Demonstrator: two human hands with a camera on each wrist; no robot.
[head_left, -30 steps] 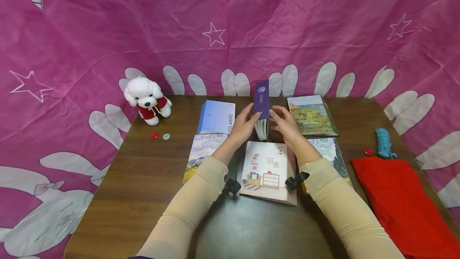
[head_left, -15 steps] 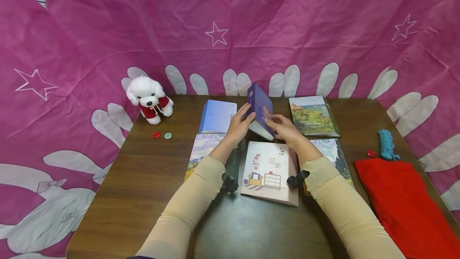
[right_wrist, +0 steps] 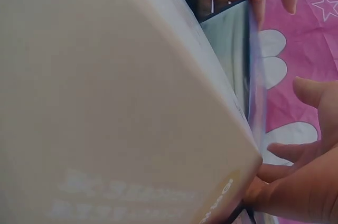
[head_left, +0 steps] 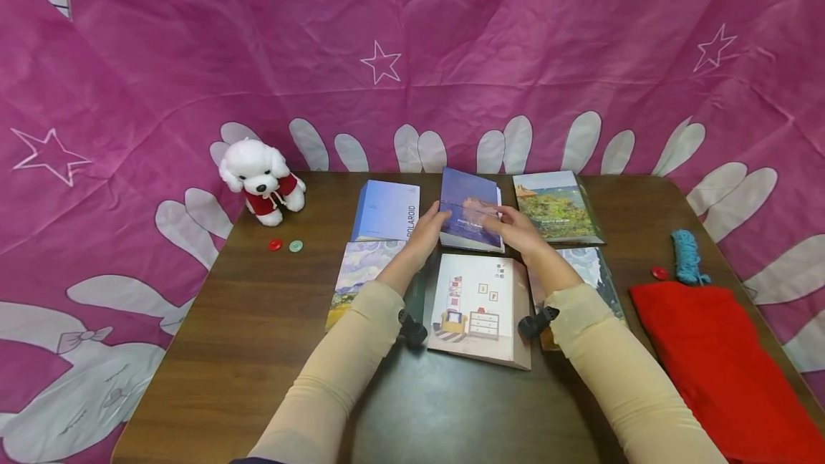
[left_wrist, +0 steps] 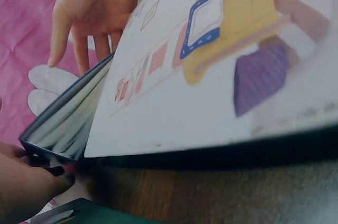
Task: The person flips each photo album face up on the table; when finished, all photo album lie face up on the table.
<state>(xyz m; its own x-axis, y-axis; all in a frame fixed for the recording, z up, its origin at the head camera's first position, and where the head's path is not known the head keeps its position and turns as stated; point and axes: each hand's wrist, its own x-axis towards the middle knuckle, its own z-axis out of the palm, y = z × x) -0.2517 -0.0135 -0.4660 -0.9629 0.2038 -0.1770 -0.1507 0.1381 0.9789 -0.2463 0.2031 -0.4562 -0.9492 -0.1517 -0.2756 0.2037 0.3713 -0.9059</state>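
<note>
A purple photo album point(head_left: 465, 197) lies nearly flat at the back middle of the table. My left hand point(head_left: 422, 235) is at its left edge, fingers along the side and thumb lifted off the cover. At the right edge, my right hand point(head_left: 520, 231) touches the side with extended fingers, its thumb also apart from the cover. Just in front lies a white album point(head_left: 473, 306) with a drawn room on it. This white album point(left_wrist: 153, 76) covers much of the left wrist view, and its beige side point(right_wrist: 132, 102) fills most of the right wrist view.
A blue POLAROID album point(head_left: 388, 210) and a landscape album point(head_left: 364, 274) lie left. Two more painted albums point(head_left: 556, 210) lie right. Farther out are a plush dog point(head_left: 261, 181), buttons point(head_left: 275, 244), blue yarn point(head_left: 688, 256) and red cloth point(head_left: 722, 364).
The purple album has turned from standing on edge, spine toward me, to lying with its cover up. Both hands followed it down and now sit at its sides.
</note>
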